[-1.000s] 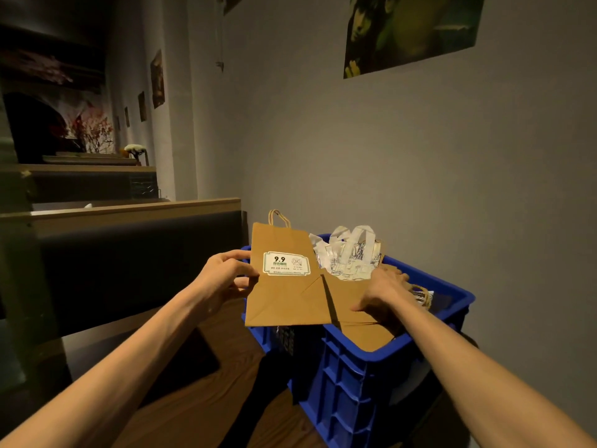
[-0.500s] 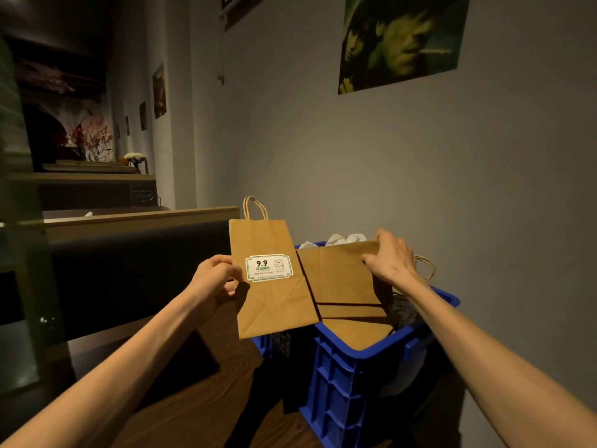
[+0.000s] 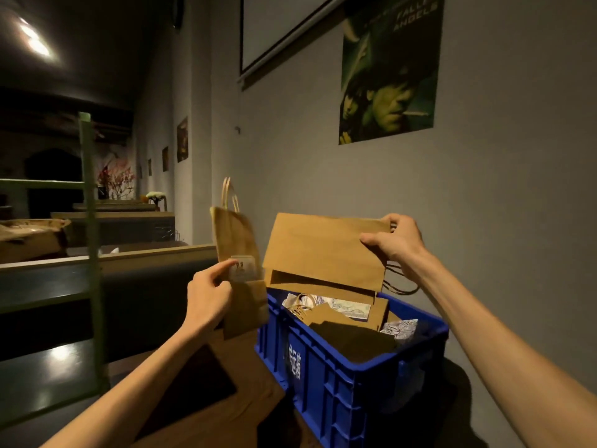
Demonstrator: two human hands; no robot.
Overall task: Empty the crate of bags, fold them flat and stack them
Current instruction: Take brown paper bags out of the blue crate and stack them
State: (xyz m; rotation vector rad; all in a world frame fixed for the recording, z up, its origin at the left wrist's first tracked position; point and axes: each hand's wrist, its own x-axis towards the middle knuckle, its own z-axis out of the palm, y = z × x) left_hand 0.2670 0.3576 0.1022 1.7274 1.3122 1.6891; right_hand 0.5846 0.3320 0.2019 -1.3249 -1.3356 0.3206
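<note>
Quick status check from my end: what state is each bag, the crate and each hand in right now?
Narrow brown paper bag with white label: flat, upright, held beside the crate.
Wide brown paper bag: folded, lifted above the crate.
Blue plastic crate: still holds brown and white bags.
Left hand: pinches the narrow bag.
Right hand: grips the wide bag's top corner.
</note>
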